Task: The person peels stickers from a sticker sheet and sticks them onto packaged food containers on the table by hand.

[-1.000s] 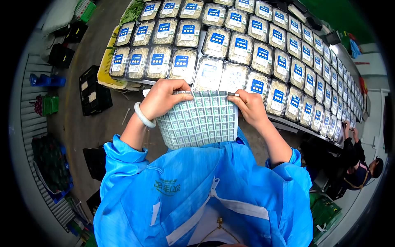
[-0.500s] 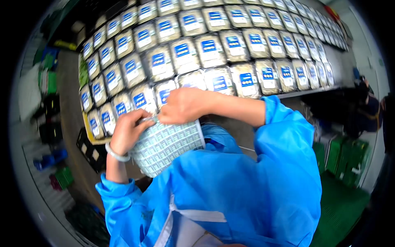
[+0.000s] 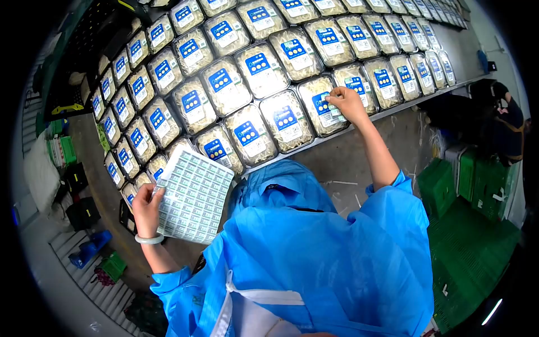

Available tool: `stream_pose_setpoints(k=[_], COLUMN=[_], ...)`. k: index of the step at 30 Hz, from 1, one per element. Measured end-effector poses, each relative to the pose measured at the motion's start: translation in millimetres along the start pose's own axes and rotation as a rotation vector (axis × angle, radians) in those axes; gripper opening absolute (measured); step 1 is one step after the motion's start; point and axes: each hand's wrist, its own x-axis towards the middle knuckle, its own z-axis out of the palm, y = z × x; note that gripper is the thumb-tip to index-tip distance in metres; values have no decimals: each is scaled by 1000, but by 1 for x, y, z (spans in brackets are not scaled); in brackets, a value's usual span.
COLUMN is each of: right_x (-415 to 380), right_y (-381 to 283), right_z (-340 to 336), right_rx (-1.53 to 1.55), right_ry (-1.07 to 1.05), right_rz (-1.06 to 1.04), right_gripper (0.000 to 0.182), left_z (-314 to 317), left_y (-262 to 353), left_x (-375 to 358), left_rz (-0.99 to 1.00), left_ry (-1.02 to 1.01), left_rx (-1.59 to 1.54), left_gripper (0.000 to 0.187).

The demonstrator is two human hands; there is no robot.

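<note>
My left hand (image 3: pixel 147 209) grips the edge of a sheet of small pale green labels (image 3: pixel 195 196), thumb on top, with a light bangle on the wrist. My right hand (image 3: pixel 349 104) is in a pinch over a clear-lidded food tray (image 3: pixel 310 89) in the front row. A small greenish label (image 3: pixel 335 113) shows at its fingertips, partly hidden by them. Pale shredded food fills the tray, which bears a blue and white label. To the right, a neighbouring tray (image 3: pixel 359 77) carries a small greenish label beside its blue one.
Rows of similar packed trays (image 3: pixel 247 132) cover the table, whose metal edge (image 3: pixel 393 105) runs along my side. Green crates (image 3: pixel 469 182) and a green plastic mat (image 3: pixel 466 264) lie to the right. Another person in dark clothing (image 3: pixel 508 121) is at far right.
My right hand has left the label sheet and moved right, over a front-row tray. My left hand has shifted left and down with the sheet. The view has turned somewhat.
</note>
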Motion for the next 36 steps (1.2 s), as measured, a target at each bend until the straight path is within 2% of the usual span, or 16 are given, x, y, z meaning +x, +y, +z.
stream_pose_setpoints(k=[4,5,8,10,12,14,15,16,19,22,28,29,32,33,34,36], right_x=[20,23,21,14,15,2,-5,-4,-1,3,0,3,2,1,-1,-9], right_y=[15,16,4,-25,-23,-38,-51,-49,-59,-67,-88,-84,-99,-100,-102,-110], right_z=[17,24,27,18,25,44,53,71,102,126,143,143,118,114,113,123], right_rx=[-58,-77,-537,-726,-487,76,108,177,12,-250,-798,-809,-844,-845,-835,-491], right_ry=[-56,-15,92,91,72,-179,-323,-356,-314,-234,-127,-116,-26,-1,-12,-79], right_rz=[3,-9,-84,49,-86,-123,-109,-181,-175,-259,-249,-237,-65,-78,-63,-171], right_gripper=[29,31,37,46,38,25,20,17,17,19,24,25,51,53,49,40], left_z=[1,3,6,5,0,-4,-7,-9,-13,-21,-45,-48,-55,-55,-57,-60], left_y=[-9,-7,-14,-15,-19,-25,-29,-33,-37,-49,-78,-89,-98,-104,-108,-113], left_x=[-4,-5,-10,-14,-16,-18,-17,-15,-13,-10,-10,-10,-14,-15,-14,-14], left_rz=[-47,-60,-74,-78,-78,-88,-92,-95,-77,-70,-94,-93,-110,-108,-98,-83], left_ry=[29,24,1,16,32,24,14,3,-2,-37,-77,-72,-65,-52,-48,-40], left_rx=[-34,-49,-121,-124,-135,-137,-131,-125,-98,-83,-1,-15,-27,-56,-35,8], left_gripper=[9,8,8,9,9,9,9,10,10,10,9,9,9,10,11,12])
